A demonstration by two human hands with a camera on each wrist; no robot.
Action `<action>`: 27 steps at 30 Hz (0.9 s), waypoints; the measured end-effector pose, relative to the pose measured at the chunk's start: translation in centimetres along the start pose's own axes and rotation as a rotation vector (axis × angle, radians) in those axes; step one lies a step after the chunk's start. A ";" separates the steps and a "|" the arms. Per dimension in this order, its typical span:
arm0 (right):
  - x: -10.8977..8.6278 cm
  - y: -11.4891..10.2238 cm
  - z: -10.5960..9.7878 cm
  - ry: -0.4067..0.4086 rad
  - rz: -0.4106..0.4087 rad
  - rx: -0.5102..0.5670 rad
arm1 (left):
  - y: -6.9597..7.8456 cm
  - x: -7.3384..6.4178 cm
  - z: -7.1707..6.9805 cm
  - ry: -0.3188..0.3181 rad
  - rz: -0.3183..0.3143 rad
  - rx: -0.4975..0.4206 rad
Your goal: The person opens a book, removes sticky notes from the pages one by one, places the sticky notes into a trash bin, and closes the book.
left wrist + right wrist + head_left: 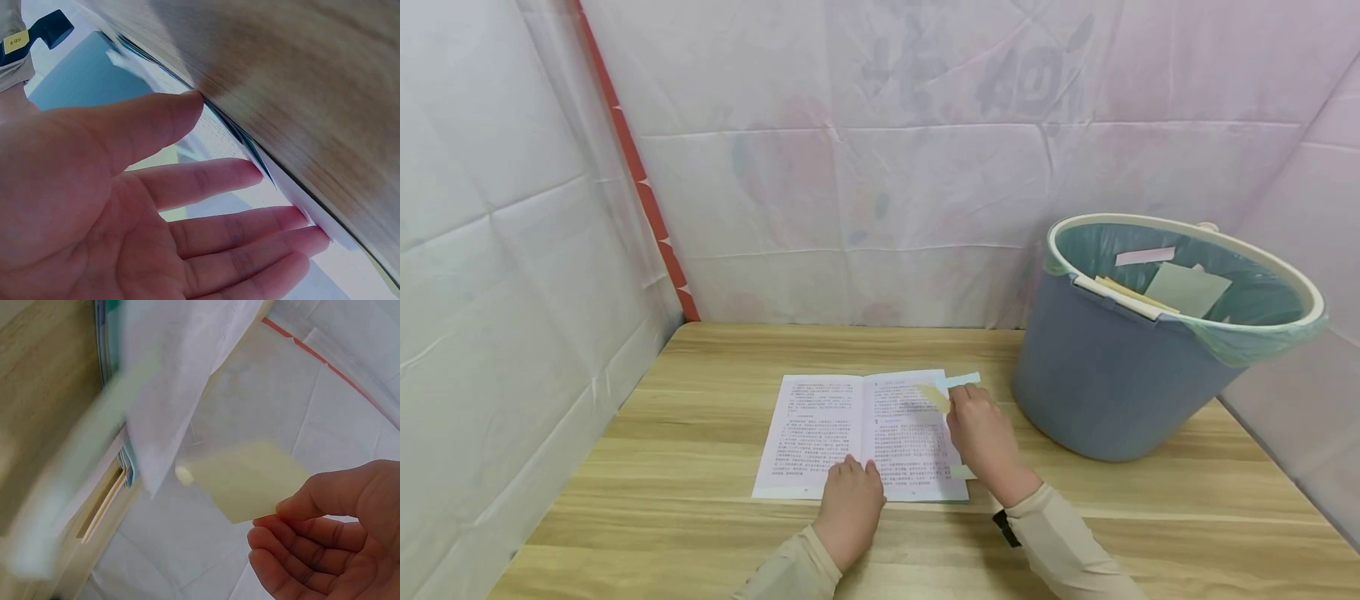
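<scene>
An open book [816,437] with printed pages lies flat on the wooden table. My left hand [852,507] rests at its lower edge near the spine, fingers loosely extended in the left wrist view. Over the right page, my right hand [987,437] pinches a pale yellow sticky note [247,478] between thumb and fingers. In the right wrist view the note stands free of the page, its surface facing the camera. A light blue paper tab [964,380] sticks out past the upper right page edge, and a pale green tab [961,472] past the lower right edge.
To the right stands a grey-blue bin [1097,392] with a green liner. Inside it are a pale green paper [1191,287], a pink strip [1145,256] and yellow paper [1131,293]. White sheeting [760,192] hangs behind the table [647,467] and at both sides.
</scene>
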State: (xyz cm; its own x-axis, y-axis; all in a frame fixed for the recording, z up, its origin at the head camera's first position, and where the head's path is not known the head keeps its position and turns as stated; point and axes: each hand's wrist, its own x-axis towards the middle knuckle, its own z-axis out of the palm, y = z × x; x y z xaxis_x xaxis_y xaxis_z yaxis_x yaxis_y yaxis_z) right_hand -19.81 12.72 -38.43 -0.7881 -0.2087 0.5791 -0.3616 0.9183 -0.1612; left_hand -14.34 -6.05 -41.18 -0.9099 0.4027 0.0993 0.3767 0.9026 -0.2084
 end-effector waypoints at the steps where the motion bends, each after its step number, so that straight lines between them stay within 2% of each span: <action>1: 0.0 0.0 -0.1 -0.006 0.002 0.002 | 0.0 0.0 0.0 -0.001 0.001 0.003; 10: 0.2 0.2 -0.8 -0.016 0.030 0.016 | 0.0 0.0 0.2 -0.008 0.002 0.001; 17: 0.3 1.0 -2.2 0.049 0.056 0.028 | 0.2 0.1 0.1 -0.027 0.011 0.014; 23: 1.0 1.5 -4.5 0.170 -0.003 0.034 | 0.2 -0.1 0.3 -0.031 -0.017 -0.018; 27: 1.9 1.4 -7.3 0.332 -0.078 0.041 | 0.1 -0.2 0.3 0.003 -0.013 -0.028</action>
State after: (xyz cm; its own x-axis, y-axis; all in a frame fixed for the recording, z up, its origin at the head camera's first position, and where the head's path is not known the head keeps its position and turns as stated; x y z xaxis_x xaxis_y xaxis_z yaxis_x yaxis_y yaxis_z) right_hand -18.23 16.07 -31.73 -0.5547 -0.1511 0.8182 -0.4398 0.8880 -0.1341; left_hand -14.21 -6.07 -41.56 -0.9143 0.3912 0.1049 0.3694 0.9117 -0.1798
